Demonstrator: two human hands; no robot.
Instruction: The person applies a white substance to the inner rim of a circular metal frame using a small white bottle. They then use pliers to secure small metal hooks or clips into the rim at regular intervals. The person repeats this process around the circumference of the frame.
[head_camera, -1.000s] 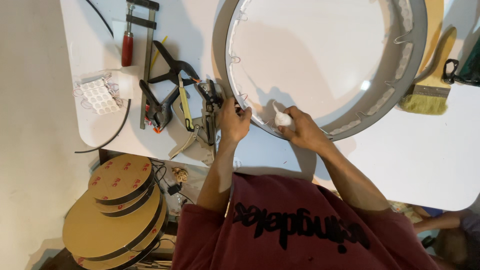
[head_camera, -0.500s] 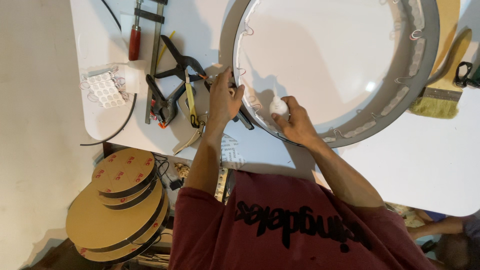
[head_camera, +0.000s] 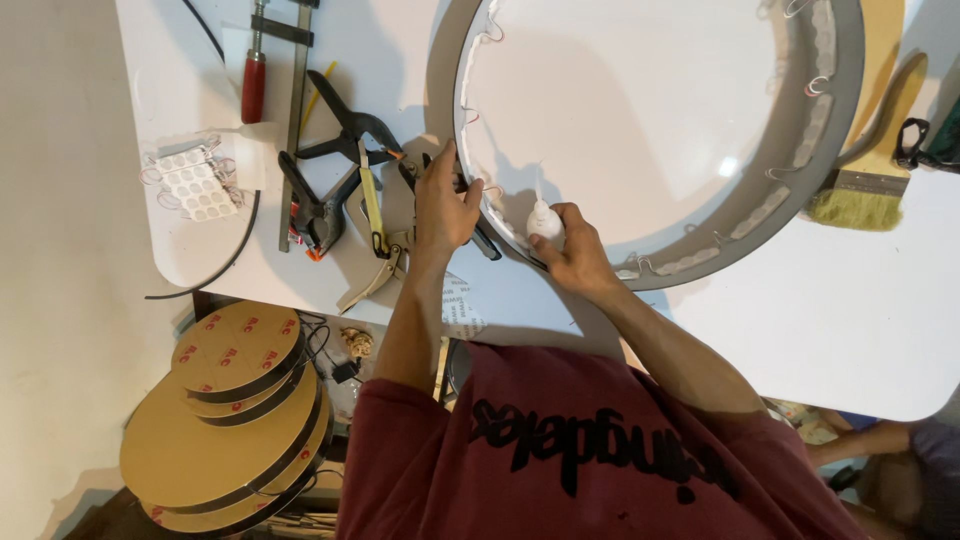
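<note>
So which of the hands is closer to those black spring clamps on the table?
Left. The left hand rests on the ring's rim beside the black spring clamps; the right hand holds a small white bottle farther away.

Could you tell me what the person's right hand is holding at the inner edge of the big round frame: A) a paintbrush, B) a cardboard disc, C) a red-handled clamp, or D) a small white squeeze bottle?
D: the right hand grips a small white squeeze bottle, its nozzle pointing at the inner edge of the round frame, while the paintbrush lies untouched on the table.
</note>
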